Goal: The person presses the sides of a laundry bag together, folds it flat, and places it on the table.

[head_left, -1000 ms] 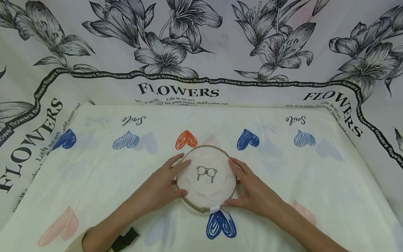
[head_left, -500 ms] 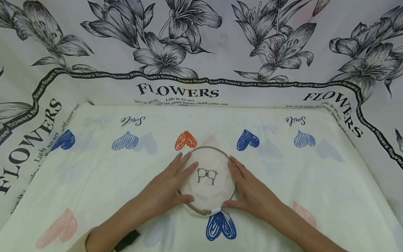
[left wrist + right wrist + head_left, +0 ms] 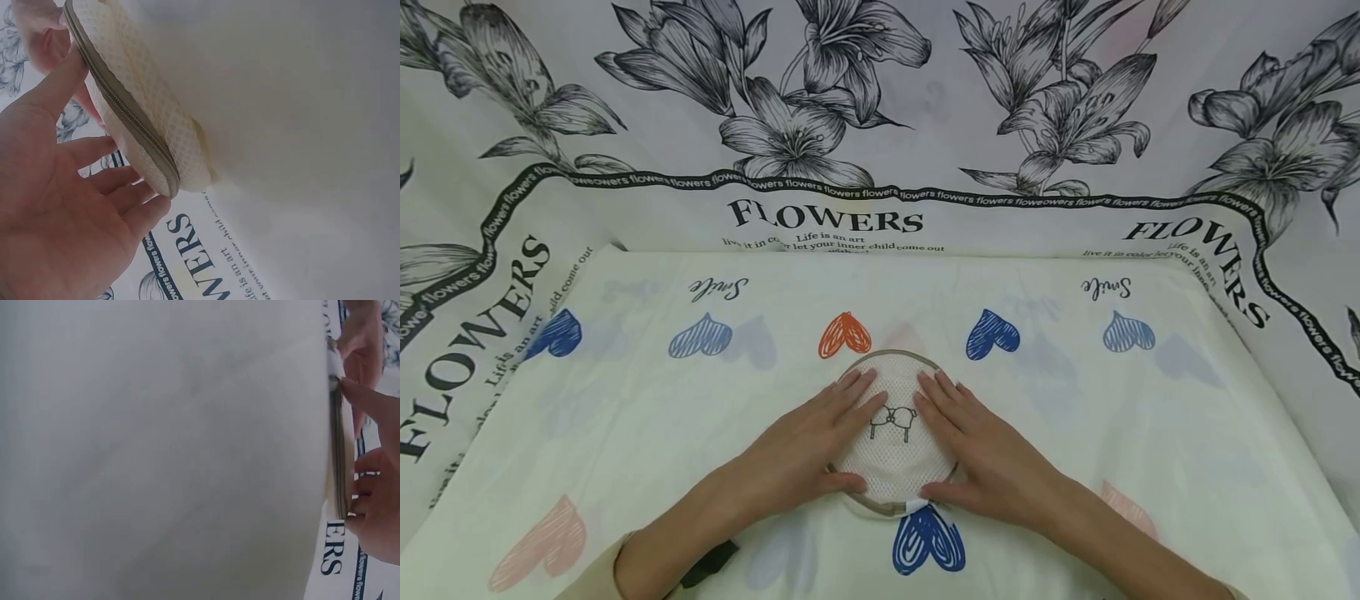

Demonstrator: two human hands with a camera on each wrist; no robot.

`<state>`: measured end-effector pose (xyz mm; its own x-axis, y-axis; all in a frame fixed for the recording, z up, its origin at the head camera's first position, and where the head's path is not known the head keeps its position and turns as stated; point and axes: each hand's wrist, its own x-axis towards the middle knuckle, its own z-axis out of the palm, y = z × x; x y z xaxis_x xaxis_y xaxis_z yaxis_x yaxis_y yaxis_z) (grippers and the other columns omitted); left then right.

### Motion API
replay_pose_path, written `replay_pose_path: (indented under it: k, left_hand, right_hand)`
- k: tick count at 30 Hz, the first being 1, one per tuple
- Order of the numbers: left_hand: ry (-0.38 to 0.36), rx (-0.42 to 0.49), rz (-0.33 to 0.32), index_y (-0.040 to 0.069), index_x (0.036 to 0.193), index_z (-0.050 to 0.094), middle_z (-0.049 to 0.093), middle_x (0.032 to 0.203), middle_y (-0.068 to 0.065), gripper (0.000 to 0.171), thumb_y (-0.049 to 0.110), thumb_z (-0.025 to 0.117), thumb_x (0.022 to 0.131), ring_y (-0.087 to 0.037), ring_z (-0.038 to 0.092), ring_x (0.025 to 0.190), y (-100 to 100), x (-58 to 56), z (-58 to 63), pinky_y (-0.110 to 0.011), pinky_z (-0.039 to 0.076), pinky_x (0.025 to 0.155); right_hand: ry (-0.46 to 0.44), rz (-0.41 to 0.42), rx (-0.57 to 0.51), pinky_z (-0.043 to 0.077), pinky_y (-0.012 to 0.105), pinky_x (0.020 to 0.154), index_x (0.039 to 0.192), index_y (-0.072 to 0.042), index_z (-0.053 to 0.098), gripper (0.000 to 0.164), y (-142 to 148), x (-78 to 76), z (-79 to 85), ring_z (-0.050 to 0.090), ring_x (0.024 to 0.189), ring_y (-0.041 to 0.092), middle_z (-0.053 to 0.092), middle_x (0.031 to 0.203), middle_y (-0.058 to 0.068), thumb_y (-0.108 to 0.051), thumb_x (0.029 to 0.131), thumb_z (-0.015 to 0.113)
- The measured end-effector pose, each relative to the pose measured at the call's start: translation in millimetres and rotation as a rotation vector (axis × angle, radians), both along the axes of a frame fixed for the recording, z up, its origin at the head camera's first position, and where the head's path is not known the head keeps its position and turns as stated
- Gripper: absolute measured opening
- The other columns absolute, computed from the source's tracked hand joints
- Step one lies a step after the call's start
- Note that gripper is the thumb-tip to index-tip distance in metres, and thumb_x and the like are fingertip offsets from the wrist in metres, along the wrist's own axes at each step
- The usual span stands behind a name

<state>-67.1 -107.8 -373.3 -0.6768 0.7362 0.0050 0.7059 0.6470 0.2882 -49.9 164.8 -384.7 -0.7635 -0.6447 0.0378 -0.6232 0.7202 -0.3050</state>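
A round cream mesh laundry bag (image 3: 891, 471) lies on the table, a dark bra-like outline printed on its top. Its grey-brown zipper (image 3: 119, 100) runs round the upper edge, and the honeycomb mesh side shows below in the left wrist view. A white tab (image 3: 914, 506) sits at the near edge. My left hand (image 3: 808, 437) rests on the left part of the top, fingers extended and thumb near the front rim. From the other side my right hand (image 3: 988, 454) lies on the top likewise, covering the right rim. Neither hand curls round the bag.
A cream cloth (image 3: 640, 433) with printed hearts covers the table. Behind it hangs a white curtain (image 3: 940, 125) with black flowers and lettering. Something black (image 3: 709, 565) shows beside my left forearm near the front.
Both hands have slid inward from the bag's sides onto its top, the fingers now closer to the printed outline. The bag has stayed nearly in place.
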Motion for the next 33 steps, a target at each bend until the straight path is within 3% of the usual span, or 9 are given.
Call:
replay_pose_path:
  k: [7, 12, 26, 33]
  left_hand:
    - [0.015, -0.016, -0.025, 0.011, 0.158, 0.025, 0.012, 0.166, -0.008, 0.102, 0.049, 0.078, 0.08, -0.029, 0.008, 0.152, 2.5, -1.0, -1.1, -0.043, 0.02, 0.121]
    - [-0.005, -0.051, -0.021, 0.012, 0.158, 0.026, 0.012, 0.166, -0.007, 0.098, 0.047, 0.078, 0.082, -0.029, 0.005, 0.152, 5.1, 1.0, -1.9, -0.044, 0.017, 0.122]
    - [0.006, -0.075, -0.066, 0.005, 0.157, 0.027, 0.015, 0.164, -0.016, 0.099, 0.054, 0.072, 0.083, -0.037, 0.01, 0.151, 6.1, 1.2, -6.9, -0.05, 0.02, 0.12]
    - [-0.009, -0.09, -0.058, 0.004, 0.156, 0.028, 0.016, 0.163, -0.018, 0.098, 0.052, 0.073, 0.084, -0.039, 0.011, 0.15, 7.5, 1.3, -8.7, -0.05, 0.02, 0.12]
  right_hand:
    - [-0.006, 0.037, -0.001, 0.019, 0.043, 0.12, 0.158, -0.011, 0.026, 0.103, -4.6, -0.8, 1.5, 0.006, 0.152, 0.024, 0.009, 0.166, 0.005, -0.054, 0.08, 0.078]
    - [-0.036, 0.026, 0.014, 0.016, 0.043, 0.121, 0.159, -0.013, 0.023, 0.098, -9.8, 0.2, -1.3, 0.004, 0.152, 0.024, 0.006, 0.167, 0.005, -0.059, 0.085, 0.069]
    - [-0.024, 0.029, 0.122, 0.014, 0.044, 0.121, 0.159, -0.009, 0.019, 0.097, -15.2, 1.7, -9.9, 0.004, 0.152, 0.029, 0.004, 0.166, 0.01, -0.062, 0.09, 0.06]
    - [-0.037, 0.032, 0.151, 0.014, 0.042, 0.121, 0.159, -0.009, 0.018, 0.096, -16.8, 0.6, -13.1, 0.004, 0.152, 0.028, 0.004, 0.166, 0.01, -0.063, 0.091, 0.058]
